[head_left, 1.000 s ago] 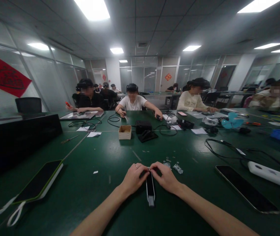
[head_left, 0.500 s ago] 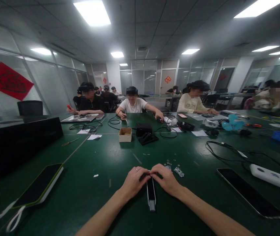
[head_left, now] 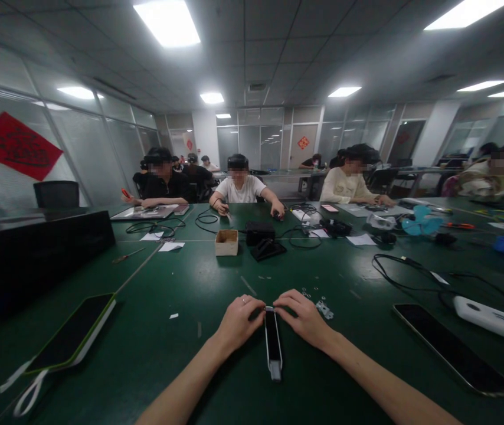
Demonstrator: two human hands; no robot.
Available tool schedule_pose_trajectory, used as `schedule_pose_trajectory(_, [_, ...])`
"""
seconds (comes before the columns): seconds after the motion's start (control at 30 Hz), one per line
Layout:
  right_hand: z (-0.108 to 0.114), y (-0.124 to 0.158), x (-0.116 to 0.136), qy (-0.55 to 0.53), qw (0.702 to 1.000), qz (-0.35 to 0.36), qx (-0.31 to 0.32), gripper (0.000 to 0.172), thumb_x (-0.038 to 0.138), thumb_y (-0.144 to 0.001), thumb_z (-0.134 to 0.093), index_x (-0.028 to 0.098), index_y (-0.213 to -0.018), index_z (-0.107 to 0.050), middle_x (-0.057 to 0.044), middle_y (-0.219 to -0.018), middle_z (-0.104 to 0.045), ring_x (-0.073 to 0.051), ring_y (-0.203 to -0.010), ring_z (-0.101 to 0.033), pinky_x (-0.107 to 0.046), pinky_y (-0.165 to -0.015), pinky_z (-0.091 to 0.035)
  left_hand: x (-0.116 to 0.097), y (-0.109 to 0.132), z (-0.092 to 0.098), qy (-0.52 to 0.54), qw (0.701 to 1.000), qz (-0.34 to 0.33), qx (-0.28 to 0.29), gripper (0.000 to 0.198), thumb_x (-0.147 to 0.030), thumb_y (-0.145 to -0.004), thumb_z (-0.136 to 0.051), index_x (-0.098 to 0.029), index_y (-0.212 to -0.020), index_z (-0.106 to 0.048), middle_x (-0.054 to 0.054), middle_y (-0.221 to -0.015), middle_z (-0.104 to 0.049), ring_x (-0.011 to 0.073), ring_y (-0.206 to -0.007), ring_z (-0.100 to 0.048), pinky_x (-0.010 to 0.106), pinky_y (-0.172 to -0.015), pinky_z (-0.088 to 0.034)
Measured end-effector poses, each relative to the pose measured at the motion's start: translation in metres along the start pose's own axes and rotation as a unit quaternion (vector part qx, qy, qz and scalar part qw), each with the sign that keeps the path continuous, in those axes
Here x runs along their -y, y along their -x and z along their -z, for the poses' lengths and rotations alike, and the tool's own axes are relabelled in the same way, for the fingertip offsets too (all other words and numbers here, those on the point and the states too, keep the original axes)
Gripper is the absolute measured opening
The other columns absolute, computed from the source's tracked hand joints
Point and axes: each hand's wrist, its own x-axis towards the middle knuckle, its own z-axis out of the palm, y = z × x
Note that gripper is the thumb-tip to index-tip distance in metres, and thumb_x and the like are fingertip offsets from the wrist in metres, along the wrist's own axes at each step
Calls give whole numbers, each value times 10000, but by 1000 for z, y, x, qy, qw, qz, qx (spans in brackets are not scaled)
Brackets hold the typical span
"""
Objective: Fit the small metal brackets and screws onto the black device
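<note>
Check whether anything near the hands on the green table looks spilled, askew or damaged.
Only minor: small silver metal parts lie scattered loose beside the right hand, with a small metal bracket. The slim black device with silver edges, held at its far end by that and the left hand, shows no damage.

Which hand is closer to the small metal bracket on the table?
Right. The right hand sits just left of the metal bracket; the left hand lies farther left, beyond the slim black device.
</note>
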Motion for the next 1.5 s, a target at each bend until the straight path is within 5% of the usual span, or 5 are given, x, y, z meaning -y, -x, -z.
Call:
schedule_pose_trajectory(0.2, [15, -2, -9, 63, 994, -54, 71, 151, 218, -875, -487, 178, -908, -629, -63, -911, -615, -177, -844, -566, -336, -748, -494, 17, -2, 3, -8, 997, 74, 16, 187, -239, -843, -515, -193, -957, -656, 39, -925, -638, 169, -840, -591, 274, -752, -468])
schedule_pose_trajectory(0.43, [15, 0, -13, 80, 982, -91, 148, 170, 234, -862, -485, 185, -901, -642, -50, -893, -624, -168, -816, -565, -321, -734, -487, 11, -3, 7, -9, 995, 80, 57, 188, -216, -818, -522, -178, -926, -670, 24, -867, -673, 165, -775, -608, 261, -719, -454])
schedule_pose_trajectory(1.5, [19, -3, -16, 92, 983, -68, 143, 184, 243, -877, -470, 181, -891, -643, -54, -880, -626, -165, -806, -566, -298, -721, -475, 12, -2, -2, -13, 995, 66, 74, 204, -241, -852, -500, -201, -974, -658, 19, -885, -650, 153, -759, -585, 241, -681, -440])
